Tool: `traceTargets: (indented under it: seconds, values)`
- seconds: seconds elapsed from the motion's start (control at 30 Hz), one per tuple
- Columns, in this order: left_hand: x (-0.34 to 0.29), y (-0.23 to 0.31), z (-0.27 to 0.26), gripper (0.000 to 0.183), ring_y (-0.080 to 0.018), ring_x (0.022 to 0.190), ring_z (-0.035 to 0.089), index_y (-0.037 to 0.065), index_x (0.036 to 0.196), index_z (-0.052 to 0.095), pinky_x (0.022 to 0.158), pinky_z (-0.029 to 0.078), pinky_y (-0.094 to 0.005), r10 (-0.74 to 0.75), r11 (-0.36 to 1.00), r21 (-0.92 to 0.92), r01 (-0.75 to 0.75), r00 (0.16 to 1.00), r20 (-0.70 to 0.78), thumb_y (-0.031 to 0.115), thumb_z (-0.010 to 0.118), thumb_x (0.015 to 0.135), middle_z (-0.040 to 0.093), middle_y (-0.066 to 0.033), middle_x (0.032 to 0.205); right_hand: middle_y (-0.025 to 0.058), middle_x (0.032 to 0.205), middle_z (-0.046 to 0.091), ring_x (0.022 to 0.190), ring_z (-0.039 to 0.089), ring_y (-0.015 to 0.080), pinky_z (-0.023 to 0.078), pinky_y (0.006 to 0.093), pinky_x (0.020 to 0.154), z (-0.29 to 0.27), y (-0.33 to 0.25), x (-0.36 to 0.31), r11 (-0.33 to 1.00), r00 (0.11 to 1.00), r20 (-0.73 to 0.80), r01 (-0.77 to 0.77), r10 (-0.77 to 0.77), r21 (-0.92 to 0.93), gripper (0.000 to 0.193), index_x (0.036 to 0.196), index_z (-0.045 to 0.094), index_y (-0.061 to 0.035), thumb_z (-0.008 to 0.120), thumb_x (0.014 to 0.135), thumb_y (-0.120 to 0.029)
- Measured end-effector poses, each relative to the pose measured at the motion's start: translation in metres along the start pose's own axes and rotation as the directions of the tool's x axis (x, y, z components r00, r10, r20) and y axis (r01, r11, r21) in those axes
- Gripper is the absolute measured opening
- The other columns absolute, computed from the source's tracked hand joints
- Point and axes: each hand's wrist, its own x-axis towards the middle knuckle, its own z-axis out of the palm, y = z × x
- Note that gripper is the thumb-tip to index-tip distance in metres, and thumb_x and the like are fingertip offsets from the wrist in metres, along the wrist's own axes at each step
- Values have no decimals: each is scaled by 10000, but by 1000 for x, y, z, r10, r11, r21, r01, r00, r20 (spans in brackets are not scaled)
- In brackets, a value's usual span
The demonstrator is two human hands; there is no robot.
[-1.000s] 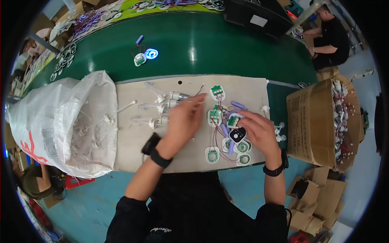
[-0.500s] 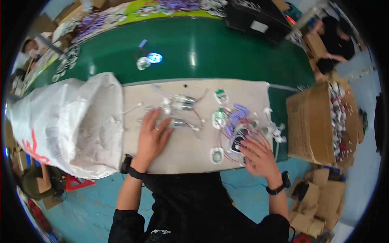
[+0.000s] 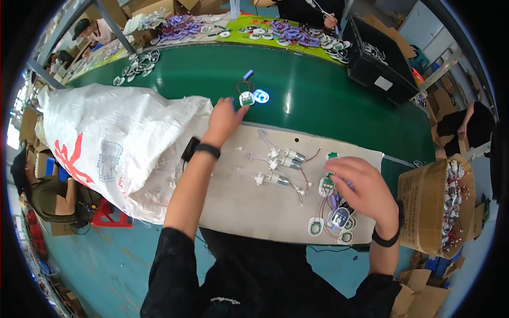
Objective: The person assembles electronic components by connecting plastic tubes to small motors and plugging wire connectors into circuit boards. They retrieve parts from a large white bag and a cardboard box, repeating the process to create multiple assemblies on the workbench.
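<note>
My left hand reaches over the far edge of the beige mat, thumb stretched out beside a white round part with a green circuit board. Wires join that board to a purple battery cell, and a blue-lit round part lies against it. My right hand hovers, fingers extended, over a cluster of wired circuit boards and purple cells, partly hiding them. Below it lies a black-and-grey oval part. Between my hands rest several small motor pumps with white fittings and wires.
A white woven sack lies open on the left, white fittings in its mouth. To the right stands a cardboard box full of wired parts. A black bin sits on the green surface at the far right. Other people work around.
My left hand has moved away from the pumps to the lit part beyond the mat. My right hand has lifted off the black oval part toward the upper boards. The view has shifted.
</note>
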Motion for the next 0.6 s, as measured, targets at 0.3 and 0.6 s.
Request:
traceTargets:
  seconds: [0.3,0.6]
  values:
    - [40,5,68,625,-441,1040,645,-31,1170,637,882,554,-478,-211,969,131,208,977,13,431,790,778,629,-248,1164,149,1107,695,987,673,364,553,417,865,76,21,16,974,968,109,-226,225,-7,189,1072,691,-12,607,904,-25]
    - [29,45,22,560,-148,929,672,-34,1398,530,776,603,-262,-95,557,-746,365,920,380,-56,696,864,658,-86,1113,288,972,688,920,672,466,544,509,822,101,97,24,750,780,-39,-612,624,-251,298,1105,582,60,641,897,-145]
